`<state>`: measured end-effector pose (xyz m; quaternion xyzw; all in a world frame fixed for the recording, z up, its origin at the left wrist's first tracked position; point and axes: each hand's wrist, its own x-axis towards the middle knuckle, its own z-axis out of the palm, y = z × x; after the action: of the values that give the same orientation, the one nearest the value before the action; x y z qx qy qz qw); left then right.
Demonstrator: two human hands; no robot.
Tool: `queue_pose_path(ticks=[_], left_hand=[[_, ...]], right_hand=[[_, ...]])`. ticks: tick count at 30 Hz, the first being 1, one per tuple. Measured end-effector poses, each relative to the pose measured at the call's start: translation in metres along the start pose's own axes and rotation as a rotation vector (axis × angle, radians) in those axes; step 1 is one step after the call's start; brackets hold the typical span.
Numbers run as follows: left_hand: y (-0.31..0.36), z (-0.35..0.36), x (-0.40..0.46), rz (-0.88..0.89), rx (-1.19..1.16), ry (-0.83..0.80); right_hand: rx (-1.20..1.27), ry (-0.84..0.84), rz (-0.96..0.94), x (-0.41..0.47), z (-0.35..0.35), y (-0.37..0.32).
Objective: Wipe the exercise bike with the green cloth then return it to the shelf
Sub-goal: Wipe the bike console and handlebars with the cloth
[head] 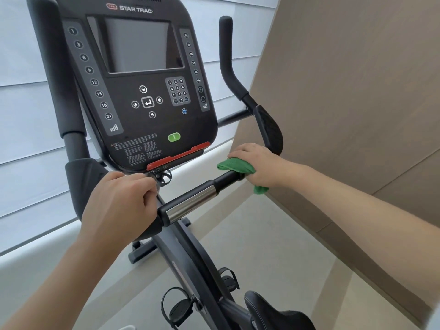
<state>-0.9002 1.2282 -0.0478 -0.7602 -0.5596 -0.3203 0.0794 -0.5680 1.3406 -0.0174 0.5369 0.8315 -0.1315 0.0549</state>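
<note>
The black exercise bike stands in front of me, its console (142, 91) tilted toward the camera. A handlebar (192, 201) with a chrome sleeve runs from lower left to upper right below the console. My right hand (259, 165) grips the green cloth (234, 166) wrapped round the black right part of that bar, with a corner of cloth hanging below the hand. My left hand (119, 206) is curled round the left end of the same handlebar, just under the console's red strip.
Upright black grips rise at the left (54, 67) and right (228, 63) of the console. Pedals (178, 308) and the saddle (273, 313) sit low in view. A beige wall (345, 103) is close on the right, with window blinds (19, 115) behind the bike. No shelf is in view.
</note>
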Motion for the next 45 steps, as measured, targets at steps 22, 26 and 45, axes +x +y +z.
queue_pose_path(ticks=[22,26,45], left_hand=[[-0.002,0.000,0.001,0.004,-0.017,-0.020],[-0.002,0.000,0.000,-0.006,0.007,-0.041],[-0.004,-0.001,0.000,0.007,-0.011,-0.067]], right_hand=[[0.251,0.212,0.285,-0.027,-0.053,0.012],[0.488,0.285,0.370,-0.027,-0.060,0.012],[0.098,0.415,0.254,-0.026,-0.008,-0.026]])
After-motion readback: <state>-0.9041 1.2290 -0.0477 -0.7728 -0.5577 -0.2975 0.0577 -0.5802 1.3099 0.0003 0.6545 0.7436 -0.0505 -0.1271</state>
